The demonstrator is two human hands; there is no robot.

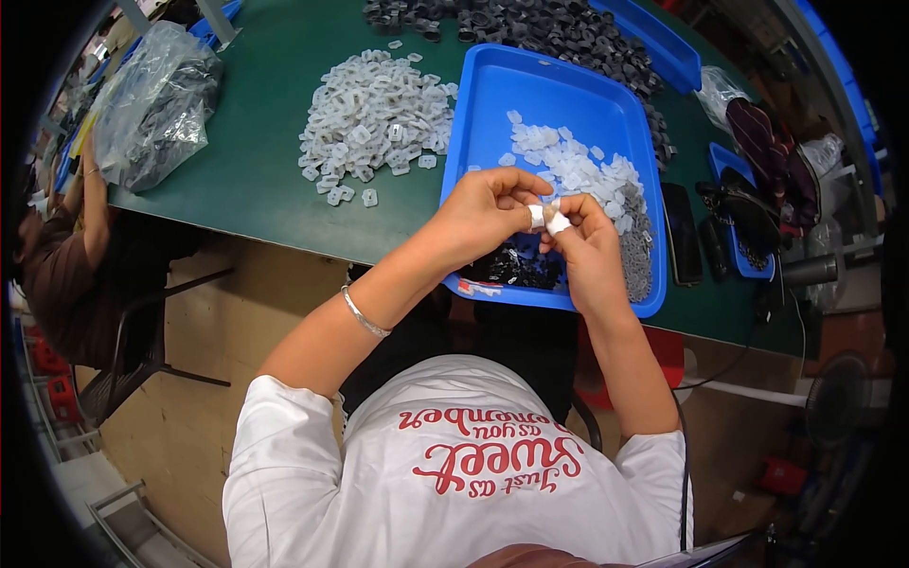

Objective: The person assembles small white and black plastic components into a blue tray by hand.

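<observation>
Pinching a small pale piece [549, 213] above the blue tray [511, 90].
Left hand [488, 213] and right hand [594, 251] close fingers on it; taped thumbs [558, 224] could slip, dropping it among white pieces [597, 178].

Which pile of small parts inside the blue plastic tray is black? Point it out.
The black pile at the tray's near left side; its colour sets it apart from the white plastic pile and grey pile.

Tray [559, 83] on tabletop [251, 156], left hand [490, 210] and right hand [589, 248] above it. Parts pile [369, 123] left of tray, bag [156, 114] farther left; parts heap [540, 28] behind; phone [682, 235] right.
</observation>
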